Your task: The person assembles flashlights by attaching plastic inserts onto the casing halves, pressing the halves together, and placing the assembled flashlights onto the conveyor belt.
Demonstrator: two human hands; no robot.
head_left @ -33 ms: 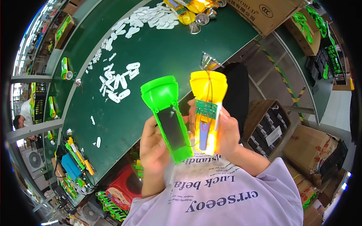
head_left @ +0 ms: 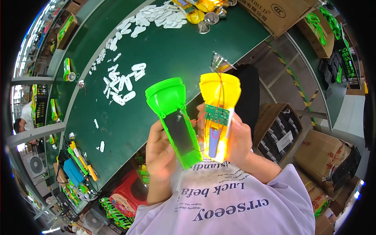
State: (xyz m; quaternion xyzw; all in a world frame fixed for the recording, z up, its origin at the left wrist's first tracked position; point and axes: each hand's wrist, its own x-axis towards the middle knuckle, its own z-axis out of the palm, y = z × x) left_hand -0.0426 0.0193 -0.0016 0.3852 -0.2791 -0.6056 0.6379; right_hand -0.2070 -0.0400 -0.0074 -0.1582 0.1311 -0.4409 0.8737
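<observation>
My left hand is closed round a green flashlight shell half, its long hollow with a dark panel facing up. Beside it, my right hand grips a yellow flashlight shell half. In the yellow half lie a green circuit board and a blue cylindrical battery; its lower right part glows brightly. Thin red and dark wires link the two halves, which stand a small gap apart. A clear, shiny reflector cone sits beyond the yellow head, with a wire running to it.
Small white plastic parts lie scattered on the green table; a white pile and yellow flashlight bodies are at its far side. Cardboard boxes stand to the right. A red stool and tools are at lower left.
The yellow half and my right hand have shifted slightly right, widening the gap at the heads. The green half has barely moved.
</observation>
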